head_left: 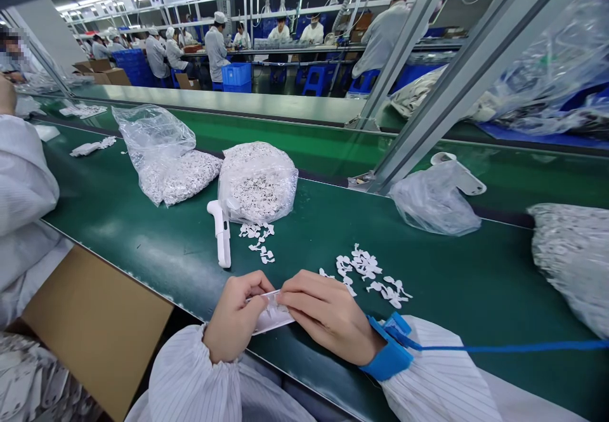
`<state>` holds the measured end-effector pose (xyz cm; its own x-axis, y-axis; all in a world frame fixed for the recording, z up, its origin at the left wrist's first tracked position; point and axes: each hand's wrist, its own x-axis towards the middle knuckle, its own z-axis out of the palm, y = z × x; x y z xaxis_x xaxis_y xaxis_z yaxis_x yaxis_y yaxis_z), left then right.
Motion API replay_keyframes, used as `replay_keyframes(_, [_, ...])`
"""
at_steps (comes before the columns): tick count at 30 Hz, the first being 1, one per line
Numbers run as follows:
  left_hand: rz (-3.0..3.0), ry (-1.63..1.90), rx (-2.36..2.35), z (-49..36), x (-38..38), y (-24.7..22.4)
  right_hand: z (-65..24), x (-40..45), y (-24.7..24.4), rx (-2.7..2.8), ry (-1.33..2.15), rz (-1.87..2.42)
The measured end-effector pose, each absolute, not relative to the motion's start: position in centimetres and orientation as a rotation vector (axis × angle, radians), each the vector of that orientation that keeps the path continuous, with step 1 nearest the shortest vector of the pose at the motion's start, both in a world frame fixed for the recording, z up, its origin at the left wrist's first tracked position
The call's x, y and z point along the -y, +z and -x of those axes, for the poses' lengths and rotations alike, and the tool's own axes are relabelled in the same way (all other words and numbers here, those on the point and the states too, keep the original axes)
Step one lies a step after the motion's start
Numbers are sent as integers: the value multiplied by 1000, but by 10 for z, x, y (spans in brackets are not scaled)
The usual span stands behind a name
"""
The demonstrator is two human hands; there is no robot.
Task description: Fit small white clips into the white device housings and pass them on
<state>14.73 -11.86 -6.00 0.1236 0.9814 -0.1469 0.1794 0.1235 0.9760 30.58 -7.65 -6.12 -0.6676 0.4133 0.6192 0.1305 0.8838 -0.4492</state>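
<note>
Your left hand (233, 314) is clamped on one end of the white plastic shell (272, 322), your right hand (330, 314) closed over its other end, at the green worktable's (162, 244) near edge.

Held part (272, 324): plain white, faintly greyed in its hollow
Small pieces (365, 264): white
Handle-shaped piece (222, 237): white, with a greyish patch partway along
Bench top (157, 238): deep green (darker than the strip behind it)
Strip (323, 147): brighter green
Plastic bag (259, 181): clear, whitish at the creases, over a speckle of white and grey
Wearer's sleeve (190, 374): white, with thin greyish stripes
Wrist strap (387, 353): vivid blue
Cord (504, 348): the same blue
Neighbour's sleeve (23, 165): white, fine pale lines
Carton (95, 327): brown
Frame post (431, 124): silver-grey
Crates (236, 78): bright blue
Stool (314, 78): blue
</note>
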Motion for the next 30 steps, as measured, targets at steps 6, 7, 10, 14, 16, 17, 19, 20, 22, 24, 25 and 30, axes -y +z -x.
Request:
replay_keyframes(6, [-1303,932,-1291,-148,119,-61,-305,76,-60,2273,471,359])
replay_keyframes(7, [-1303,932,-1289,-148,119,-61,-306,76,-60,2269,467,358])
replay_keyframes(10, [-1297,926,-1289,-148,118,-61,-307,77,-60,2256,458,366])
replay_keyframes(14, [-1296,917,-1299,-148,119,-60,-306,77,-61,2265,467,359])
replay_keyframes(16, [-1303,917,-1298,-148,119,-60,-306,77,-61,2277,475,357])
replay_keyframes(17, [-1304,915,-1297,-148,119,-60,-305,77,-60,2281,481,358])
replay_keyframes(19, [-1307,914,-1299,-148,119,-60,-305,76,-60,2285,495,363])
replay_keyframes(20, [-1312,913,-1302,-148,119,-60,-305,76,-60,2285,504,365])
replay_keyframes(22, [-1323,908,-1313,-148,119,-60,-305,76,-59,2286,524,366])
replay_keyframes(24, [-1342,902,-1327,-148,118,-60,-305,76,-60,2295,538,363])
replay_keyframes(25, [-1346,898,-1332,-148,118,-60,-305,77,-60,2299,540,363])
replay_keyframes(30, [-1298,889,-1326,-148,119,-61,-305,78,-64,2235,544,410])
